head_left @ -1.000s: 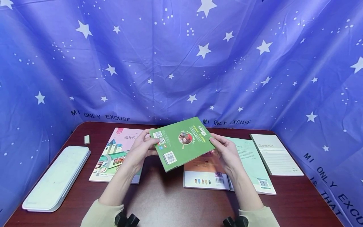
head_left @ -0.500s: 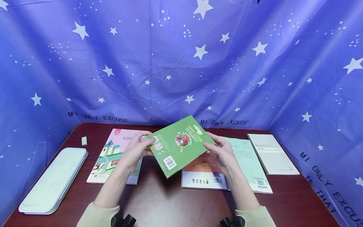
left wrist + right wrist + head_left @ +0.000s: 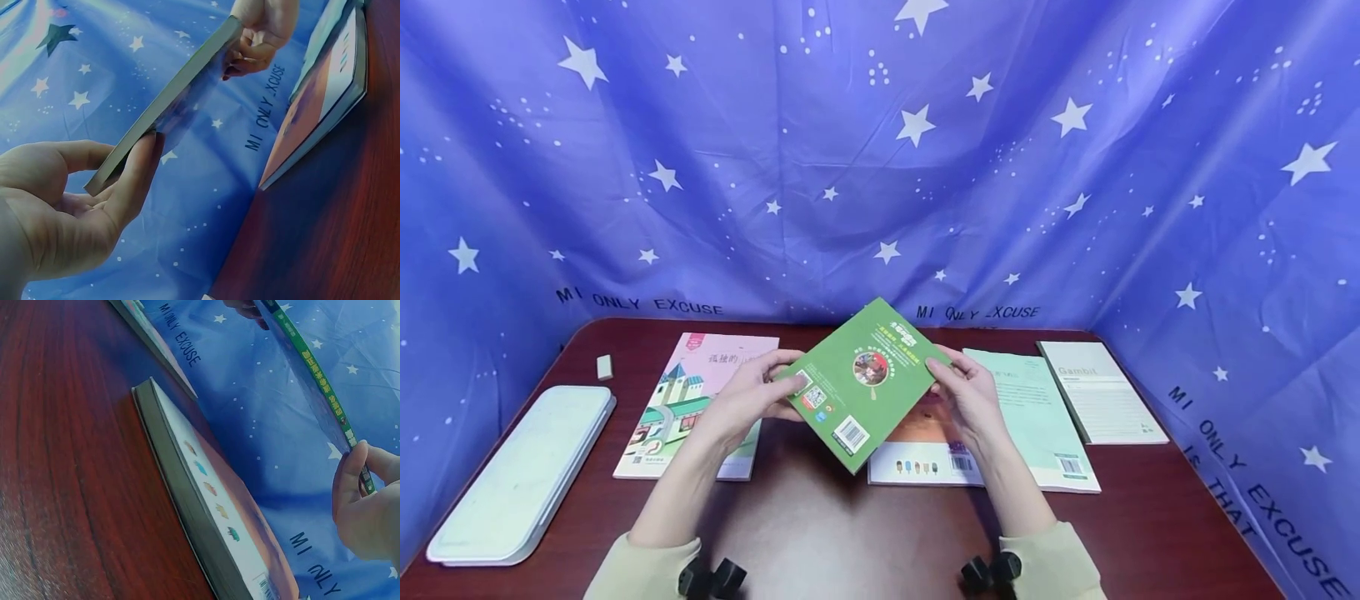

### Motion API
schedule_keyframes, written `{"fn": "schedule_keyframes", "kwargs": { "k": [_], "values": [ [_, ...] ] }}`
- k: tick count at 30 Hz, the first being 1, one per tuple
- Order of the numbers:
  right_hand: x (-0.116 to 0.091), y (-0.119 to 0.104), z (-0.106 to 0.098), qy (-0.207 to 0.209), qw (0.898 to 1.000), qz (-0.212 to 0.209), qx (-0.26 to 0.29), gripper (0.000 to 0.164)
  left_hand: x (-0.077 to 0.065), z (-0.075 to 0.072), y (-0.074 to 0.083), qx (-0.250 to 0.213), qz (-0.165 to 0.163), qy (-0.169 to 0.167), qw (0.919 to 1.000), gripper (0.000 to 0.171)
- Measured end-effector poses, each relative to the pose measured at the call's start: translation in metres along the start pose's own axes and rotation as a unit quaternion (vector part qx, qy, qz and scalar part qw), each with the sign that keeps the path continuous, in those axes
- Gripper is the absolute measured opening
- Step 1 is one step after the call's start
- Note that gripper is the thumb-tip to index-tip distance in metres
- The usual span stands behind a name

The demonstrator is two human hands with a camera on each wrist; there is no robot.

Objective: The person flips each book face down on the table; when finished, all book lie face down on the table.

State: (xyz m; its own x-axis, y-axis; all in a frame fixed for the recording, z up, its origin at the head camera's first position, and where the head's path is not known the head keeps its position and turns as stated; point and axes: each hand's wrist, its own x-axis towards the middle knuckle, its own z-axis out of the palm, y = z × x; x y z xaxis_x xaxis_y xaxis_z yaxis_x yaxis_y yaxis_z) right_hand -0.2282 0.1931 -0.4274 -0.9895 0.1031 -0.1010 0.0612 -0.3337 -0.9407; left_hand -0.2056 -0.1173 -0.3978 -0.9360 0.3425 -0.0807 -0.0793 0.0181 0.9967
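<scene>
A thin green book (image 3: 831,367) is held up above the table, tilted, its back cover with a barcode facing me. My left hand (image 3: 748,400) pinches its left edge, thumb on the cover and fingers beneath. At the opposite edge my right hand (image 3: 967,396) pinches the book the same way. The left wrist view shows the book's page edge (image 3: 169,97) between the left thumb and fingers; the right wrist view shows its green spine (image 3: 315,375). Below the right hand lies an orange-and-white book (image 3: 906,454), partly hidden. A pink illustrated book (image 3: 662,417) lies behind the left hand.
A mint-green book (image 3: 1045,417) lies beside the orange one. Farther right is a notepad (image 3: 1101,396) marked Gambit. On the left are a white case (image 3: 523,471) and a small white eraser (image 3: 604,367). A starry blue curtain (image 3: 820,150) hangs behind the brown table (image 3: 820,542).
The green book has turned clockwise in both hands, its lower corner swinging toward me. Both hands keep their hold. The whole head view has shifted slightly.
</scene>
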Motion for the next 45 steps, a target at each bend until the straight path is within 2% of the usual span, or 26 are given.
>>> {"fn": "schedule_keyframes", "kwargs": {
  "k": [5,11,16,22,26,32,33,36,40,43,45],
  "values": [
    [0.006,-0.003,0.001,-0.001,0.997,-0.02,-0.076,0.044,0.0,-0.001,-0.004,0.012,0.002,-0.021,0.9997,0.049],
    [0.017,-0.007,0.006,-0.017,0.982,-0.035,-0.187,0.041,-0.004,-0.004,-0.009,0.047,-0.014,-0.011,0.9987,0.048],
    [0.029,-0.006,0.018,-0.053,0.965,-0.032,-0.255,0.037,-0.011,-0.008,-0.016,0.079,-0.044,0.008,0.9959,0.047],
    [0.047,-0.001,0.035,-0.092,0.941,-0.017,-0.326,0.034,-0.021,-0.012,-0.024,0.115,-0.058,0.026,0.9913,0.048],
    [0.059,0.004,0.044,-0.123,0.924,0.001,-0.362,0.034,-0.027,-0.014,-0.03,0.156,-0.066,0.05,0.9842,0.051],
    [0.073,0.013,0.057,-0.162,0.908,0.029,-0.386,0.043,-0.033,-0.016,-0.039,0.201,-0.073,0.077,0.9739,0.051],
    [0.074,0.015,0.06,-0.166,0.902,0.028,-0.397,0.045,-0.035,-0.016,-0.041,0.206,-0.072,0.079,0.9727,0.052],
    [0.079,0.021,0.068,-0.179,0.876,0.016,-0.447,0.048,-0.038,-0.018,-0.045,0.229,-0.07,0.085,0.9673,0.051],
    [0.084,0.029,0.079,-0.201,0.835,-0.015,-0.512,0.046,-0.043,-0.02,-0.047,0.262,-0.078,0.09,0.9576,0.051],
    [0.086,0.034,0.083,-0.208,0.809,-0.035,-0.548,0.046,-0.044,-0.02,-0.049,0.254,-0.088,0.086,0.9593,0.052],
    [0.088,0.036,0.084,-0.207,0.792,-0.05,-0.573,0.048,-0.044,-0.019,-0.05,0.236,-0.091,0.08,0.9641,0.051]
  ]
}}
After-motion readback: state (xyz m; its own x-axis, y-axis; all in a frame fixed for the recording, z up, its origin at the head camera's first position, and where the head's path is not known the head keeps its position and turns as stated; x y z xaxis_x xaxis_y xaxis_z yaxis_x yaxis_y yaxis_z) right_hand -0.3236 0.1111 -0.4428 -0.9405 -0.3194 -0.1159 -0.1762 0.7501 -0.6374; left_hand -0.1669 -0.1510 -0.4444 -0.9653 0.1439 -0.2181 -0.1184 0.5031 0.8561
